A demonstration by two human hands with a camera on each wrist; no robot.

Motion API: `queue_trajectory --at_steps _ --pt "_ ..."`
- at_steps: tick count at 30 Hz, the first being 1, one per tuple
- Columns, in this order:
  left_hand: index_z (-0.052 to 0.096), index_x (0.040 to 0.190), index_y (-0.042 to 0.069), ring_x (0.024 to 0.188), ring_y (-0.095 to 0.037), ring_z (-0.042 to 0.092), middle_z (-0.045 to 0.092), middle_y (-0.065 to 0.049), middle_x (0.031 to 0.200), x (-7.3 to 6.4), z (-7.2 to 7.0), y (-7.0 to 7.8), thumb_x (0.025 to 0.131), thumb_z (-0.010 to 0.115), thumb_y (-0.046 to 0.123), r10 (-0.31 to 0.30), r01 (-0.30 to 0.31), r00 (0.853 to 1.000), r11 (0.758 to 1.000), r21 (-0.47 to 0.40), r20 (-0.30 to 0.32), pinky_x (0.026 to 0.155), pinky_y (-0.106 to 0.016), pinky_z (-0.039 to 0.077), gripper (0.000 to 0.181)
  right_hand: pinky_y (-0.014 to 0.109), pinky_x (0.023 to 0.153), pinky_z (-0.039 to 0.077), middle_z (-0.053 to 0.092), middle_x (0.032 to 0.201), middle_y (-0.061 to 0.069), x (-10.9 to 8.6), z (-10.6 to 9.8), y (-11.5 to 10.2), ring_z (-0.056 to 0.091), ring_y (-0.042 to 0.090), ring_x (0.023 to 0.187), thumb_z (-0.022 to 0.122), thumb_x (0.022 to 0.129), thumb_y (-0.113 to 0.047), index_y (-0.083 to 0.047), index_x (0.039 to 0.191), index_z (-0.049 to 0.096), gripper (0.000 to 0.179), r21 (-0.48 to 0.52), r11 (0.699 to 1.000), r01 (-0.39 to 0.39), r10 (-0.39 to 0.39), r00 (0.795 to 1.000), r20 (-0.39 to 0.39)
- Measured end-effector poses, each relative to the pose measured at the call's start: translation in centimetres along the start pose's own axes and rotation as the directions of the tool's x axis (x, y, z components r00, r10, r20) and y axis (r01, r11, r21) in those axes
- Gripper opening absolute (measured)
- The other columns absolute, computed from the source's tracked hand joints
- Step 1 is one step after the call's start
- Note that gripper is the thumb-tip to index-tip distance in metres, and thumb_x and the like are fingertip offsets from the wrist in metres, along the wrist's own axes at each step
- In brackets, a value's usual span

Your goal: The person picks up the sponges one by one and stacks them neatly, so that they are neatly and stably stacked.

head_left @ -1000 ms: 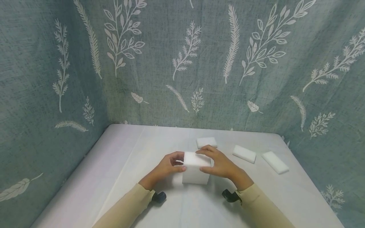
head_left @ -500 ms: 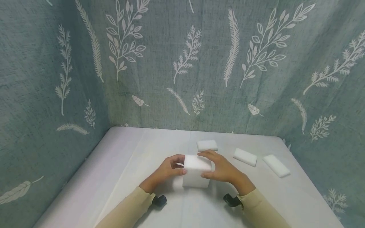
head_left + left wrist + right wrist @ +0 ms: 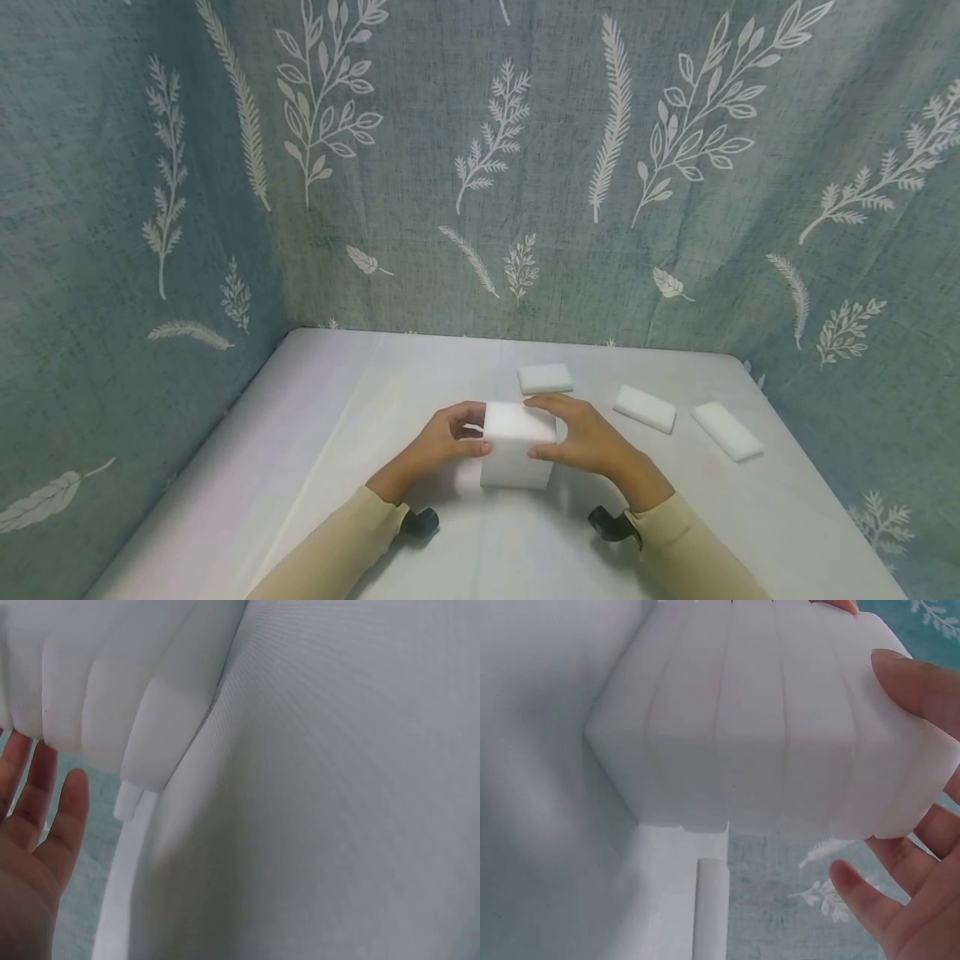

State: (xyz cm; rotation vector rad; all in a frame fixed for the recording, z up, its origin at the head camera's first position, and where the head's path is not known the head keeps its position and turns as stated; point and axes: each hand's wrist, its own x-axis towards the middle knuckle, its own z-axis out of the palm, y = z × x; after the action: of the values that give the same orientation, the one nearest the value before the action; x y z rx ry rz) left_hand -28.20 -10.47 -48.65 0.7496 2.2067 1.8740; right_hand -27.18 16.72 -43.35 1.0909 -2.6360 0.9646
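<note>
A stack of several white foam sponges (image 3: pixel 516 454) stands upright on the table, its layers showing as thin seams in the wrist views. My left hand (image 3: pixel 442 437) holds its left side, thumb at the front edge and fingers toward the back. On the other side my right hand (image 3: pixel 588 433) grips the upper part, thumb on the front and index finger reaching along the top's far edge. In the right wrist view the thumb (image 3: pixel 915 682) presses near the top layer, and two lower fingers stand off the stack. Left fingertips (image 3: pixel 73 787) show beside the stack in the left wrist view.
Three loose white sponges lie on the white table (image 3: pixel 360 533): one behind the stack (image 3: pixel 545 379), one to its right (image 3: pixel 645 408), one farther right (image 3: pixel 726 431). Leaf-patterned green cloth (image 3: pixel 420 292) hangs round the table's back and sides.
The stack stays where it was, with both hands still on it. My right index finger has drawn back slightly to the right along the top. The head view has tilted a little.
</note>
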Motion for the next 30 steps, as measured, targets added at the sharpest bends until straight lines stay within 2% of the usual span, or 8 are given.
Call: queue_trajectory --at_steps 2,7,9,15,23,30 --pt "0.056 0.129 0.003 0.112 -0.032 0.056 0.062 -0.011 0.121 -0.16 0.06 0.69 0.082 0.078 0.013 0.000 0.000 1.000 1.000 0.004 0.003 0.097 -0.049 0.046 0.053 0.049 0.097 0.046 0.057 0.134 0.002 0.01 -0.04 -0.03 0.052 0.024 0.122 0.080 0.079 -0.041 -0.017 0.131 0.059 0.061 0.003 1.000 -0.007 0.007 1.000 0.004" --pt "0.056 0.130 0.002 0.113 -0.032 0.056 0.062 -0.012 0.121 -0.03 0.00 0.54 0.081 0.078 0.010 -0.018 0.018 1.000 1.000 0.002 0.005 0.099 -0.052 0.044 0.054 0.050 0.097 0.045 0.056 0.134 0.002 0.02 0.05 0.10 0.051 0.024 0.123 0.080 0.078 -0.040 -0.018 0.131 0.060 0.060 0.002 1.000 -0.018 0.018 1.000 -0.001" --pt "0.056 0.130 0.004 0.113 -0.030 0.056 0.062 -0.011 0.122 0.18 -0.06 -0.27 0.081 0.078 0.010 -0.013 0.013 1.000 1.000 0.004 0.000 0.099 -0.052 0.044 0.054 0.050 0.097 0.045 0.056 0.133 0.002 0.00 0.07 0.13 0.051 0.024 0.123 0.081 0.078 -0.040 -0.018 0.130 0.060 0.060 0.004 1.000 -0.022 0.022 1.000 -0.005" --pt "0.058 0.128 0.006 0.111 -0.026 0.058 0.063 -0.007 0.120 0.06 0.01 -0.07 0.081 0.080 0.013 0.011 -0.011 1.000 1.000 0.009 -0.002 0.096 -0.046 0.047 0.052 0.051 0.099 0.043 0.056 0.134 0.002 -0.04 0.02 0.24 0.050 0.026 0.124 0.080 0.077 -0.042 -0.017 0.131 0.061 0.063 0.022 0.999 -0.035 0.035 0.999 -0.005" --pt "0.060 0.126 0.008 0.109 -0.024 0.058 0.064 -0.005 0.119 0.06 -0.03 0.20 0.080 0.081 0.016 -0.005 0.005 1.000 1.000 0.020 -0.005 0.097 -0.048 0.047 0.052 0.051 0.097 0.045 0.057 0.132 0.003 0.01 -0.03 0.39 0.051 0.025 0.123 0.080 0.078 -0.041 -0.016 0.130 0.061 0.061 0.032 0.999 0.011 -0.011 1.000 -0.005" --pt "0.057 0.129 0.004 0.112 -0.028 0.056 0.062 -0.009 0.121 0.15 -0.11 0.19 0.081 0.079 0.010 -0.004 0.004 1.000 1.000 -0.009 0.015 0.100 -0.052 0.043 0.054 0.049 0.096 0.046 0.056 0.133 0.003 0.07 0.04 0.56 0.050 0.025 0.123 0.081 0.078 -0.036 -0.016 0.130 0.060 0.060 0.024 1.000 0.014 -0.014 1.000 0.010"
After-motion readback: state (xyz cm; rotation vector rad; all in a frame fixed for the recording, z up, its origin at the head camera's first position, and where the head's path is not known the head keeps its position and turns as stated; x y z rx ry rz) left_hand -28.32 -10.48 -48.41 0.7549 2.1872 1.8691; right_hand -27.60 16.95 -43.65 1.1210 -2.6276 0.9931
